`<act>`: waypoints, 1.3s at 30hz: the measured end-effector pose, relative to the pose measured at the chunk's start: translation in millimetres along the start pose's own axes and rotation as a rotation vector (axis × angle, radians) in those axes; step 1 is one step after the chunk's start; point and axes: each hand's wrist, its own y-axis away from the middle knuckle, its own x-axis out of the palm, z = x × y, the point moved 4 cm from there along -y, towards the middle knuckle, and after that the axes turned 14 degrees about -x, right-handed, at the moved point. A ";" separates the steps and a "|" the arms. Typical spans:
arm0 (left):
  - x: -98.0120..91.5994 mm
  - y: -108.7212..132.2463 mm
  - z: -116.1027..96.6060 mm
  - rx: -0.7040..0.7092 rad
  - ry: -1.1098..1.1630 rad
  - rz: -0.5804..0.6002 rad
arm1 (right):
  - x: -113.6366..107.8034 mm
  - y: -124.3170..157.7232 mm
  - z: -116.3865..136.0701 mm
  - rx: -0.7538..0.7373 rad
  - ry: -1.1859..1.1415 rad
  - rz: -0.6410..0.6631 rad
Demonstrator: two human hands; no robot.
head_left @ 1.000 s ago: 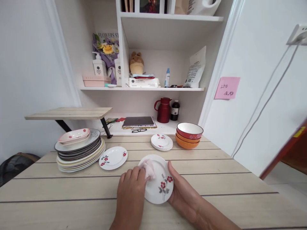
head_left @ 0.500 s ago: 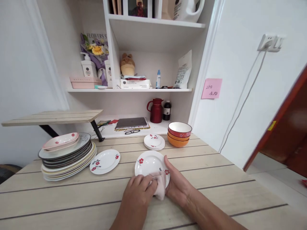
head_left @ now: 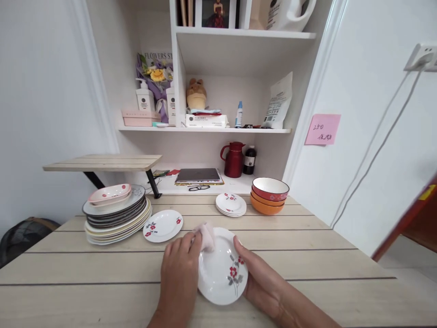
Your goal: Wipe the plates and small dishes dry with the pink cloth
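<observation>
Over the tabletop (head_left: pixel 112 269), left fingers (head_left: pixel 180 246) pinch a cloth (head_left: pixel 207 237) on the plate (head_left: pixel 218 273) just rightward, which right fingers (head_left: pixel 245 253) clasp.

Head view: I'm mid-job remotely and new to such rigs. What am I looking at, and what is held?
There is no machine, just a person's two bare hands, seen by one camera worn on the head, looking forward and down. The left hand holds a pale pink cloth against the upper-left rim of a flowered plate; the right hand holds that plate by its right side. On the slatted wooden table stand, from left to right, a tall stack of plates topped with a pink-spotted dish, a single plate, a small plate stack and stacked bowls. White shelves stand behind.
</observation>
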 end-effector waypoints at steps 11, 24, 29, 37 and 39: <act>0.2 11.5 -41.1 0.369 0.336 0.106 | -3.8 -10.2 6.6 0.054 -0.148 0.090; -2.7 -1.2 7.8 -0.024 -0.061 0.016 | -9.6 -6.2 17.5 0.013 -0.046 -0.054; -3.5 -3.6 15.0 0.023 -0.041 -0.048 | 1.0 -2.3 8.1 0.067 -0.067 0.000; -2.7 1.1 -6.0 0.181 0.036 -0.069 | -0.6 -2.2 5.9 -0.035 0.028 0.012; -5.3 3.8 -16.8 0.224 0.088 -0.081 | 0.5 -1.2 1.7 -0.043 0.050 0.040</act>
